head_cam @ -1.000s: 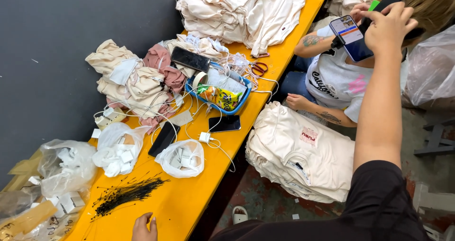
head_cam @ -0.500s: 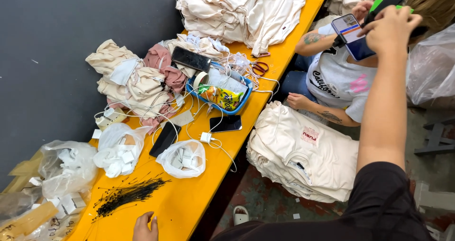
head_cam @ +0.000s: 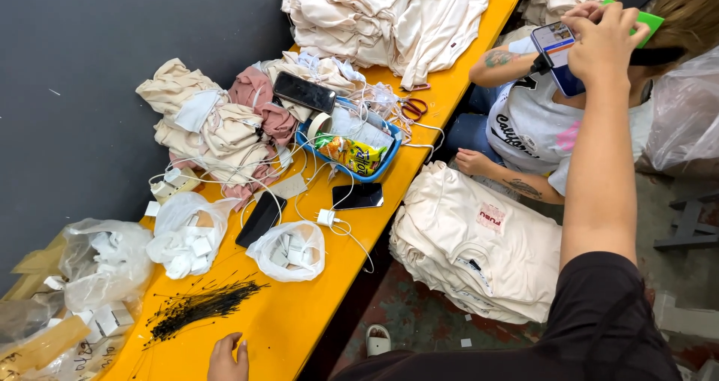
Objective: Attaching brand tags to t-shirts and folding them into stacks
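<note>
the orange table runs from near left to far right. its right edge drops to the floor, where a stack of cream shirts lies just beside it. the grey wall closes off the left side. bare tabletop shows only at the near end, right of the black ties, and in a strip along the right edge.

right hand: raised at far right, arm outstretched, fingers curled around a phone with a green tag behind it. the grip is closed on the phone. a second person's fingers touch the phone's top edge; that person sits to the right of the table, one hand resting by the shirt stack.

left hand: at the near edge of the table, fingers loosely bent, holding nothing, just beside the ties.

the phone is a dark slab with a lit screen showing blue and white blocks, tilted toward the seated person.

mid-table: a blue tray with a snack bag, two dark phones, white cables, red scissors, and plastic bags of white tags. folded cream garments fill the far end.
</note>
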